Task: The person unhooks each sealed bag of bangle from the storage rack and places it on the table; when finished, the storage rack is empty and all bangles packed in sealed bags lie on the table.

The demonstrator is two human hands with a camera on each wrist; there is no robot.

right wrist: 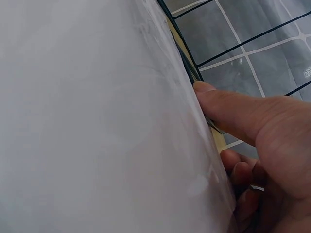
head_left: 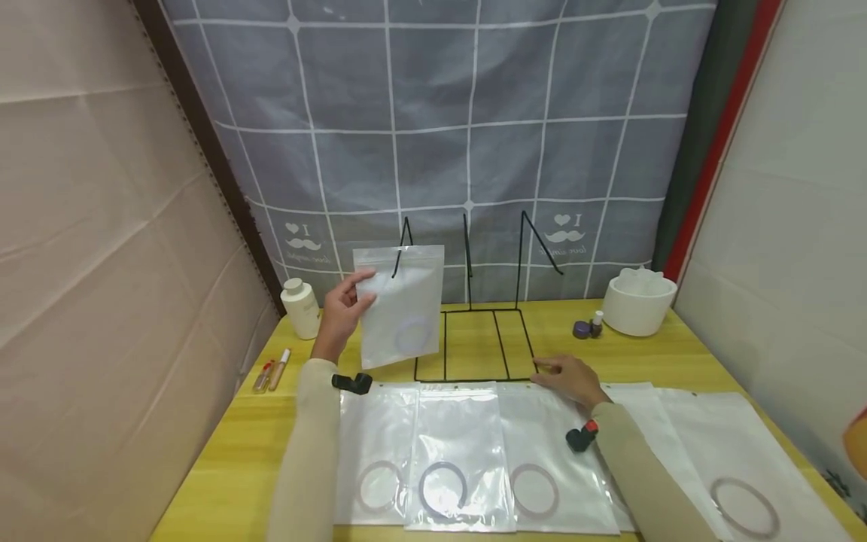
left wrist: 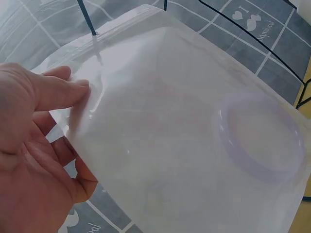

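Note:
A clear zip bag (head_left: 400, 309) with a pale purple ring-shaped bangle (left wrist: 262, 138) inside hangs at the left prong of a black wire display rack (head_left: 520, 260). My left hand (head_left: 342, 312) pinches the bag's left edge below the zip, thumb in front and fingers behind. In the left wrist view the prong's end (left wrist: 87, 17) meets the bag near its top strip. At the front right corner of the rack's base, my right hand (head_left: 569, 376) holds the wire between thumb and fingers. The rack's other two prongs carry nothing.
Several zip bags with bangles lie along the front, including one middle bag (head_left: 460, 429) and one far-right bag (head_left: 738, 436). A white bottle (head_left: 301, 309) and small tubes (head_left: 272, 373) stand left. At right are a white bowl (head_left: 638, 309) and small jars (head_left: 582, 330). A curtain (head_left: 433, 165) hangs behind.

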